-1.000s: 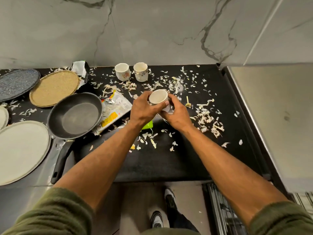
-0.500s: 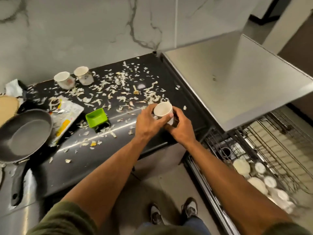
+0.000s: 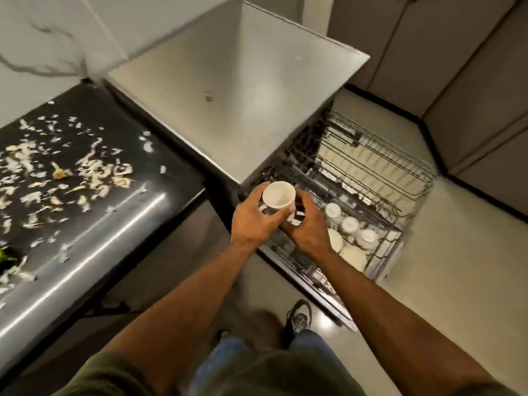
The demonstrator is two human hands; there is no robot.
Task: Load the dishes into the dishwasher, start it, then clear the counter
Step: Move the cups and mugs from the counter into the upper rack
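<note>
The cup (image 3: pixel 278 198) has moved off the table (image 3: pixel 114 212) and is now above the open rack (image 3: pixel 371 172), fingers of left hand (image 3: pixel 251 224) and right hand (image 3: pixel 310 230) curled round it; racking it looks next.

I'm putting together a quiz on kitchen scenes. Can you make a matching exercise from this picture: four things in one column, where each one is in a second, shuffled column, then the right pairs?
Things
1. cup
2. peel scraps
3. white dishes
4. shoe

Places
A. on the floor
B. in the pulled-out wire rack
C. held between the left hand and the right hand
D. strewn over the black counter

Pairs: 1-C, 2-D, 3-B, 4-A
</note>
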